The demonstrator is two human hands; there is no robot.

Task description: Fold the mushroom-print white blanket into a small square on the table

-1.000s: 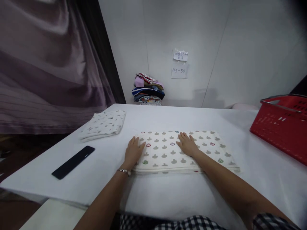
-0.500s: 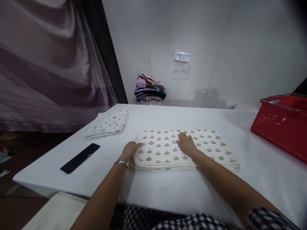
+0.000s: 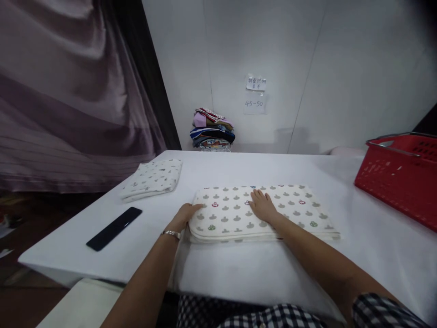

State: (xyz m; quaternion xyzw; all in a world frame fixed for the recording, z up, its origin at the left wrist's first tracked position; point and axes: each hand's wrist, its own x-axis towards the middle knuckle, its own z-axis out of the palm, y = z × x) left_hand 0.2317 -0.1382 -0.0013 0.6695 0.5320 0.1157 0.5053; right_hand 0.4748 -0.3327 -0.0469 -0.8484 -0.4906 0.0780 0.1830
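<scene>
A folded cream cloth (image 3: 290, 209) with a grey, red and green print lies on the white table (image 3: 239, 168) in front of me. My left hand (image 3: 183, 217) is at the cloth's left end, fingers curled around and under that edge; a bracelet is on the wrist. My right hand (image 3: 262, 206) lies flat on top of the cloth near its middle, fingers stretched out.
A second folded printed cloth (image 3: 152, 178) lies at the table's far left. A black phone (image 3: 114, 222) rests near the left edge. A red basket (image 3: 399, 175) stands at the right. A pile of folded clothes (image 3: 212, 129) sits by the back wall.
My left hand slid off the top of the cloth to its left end and curled around the edge. My right hand stayed flat on the cloth.
</scene>
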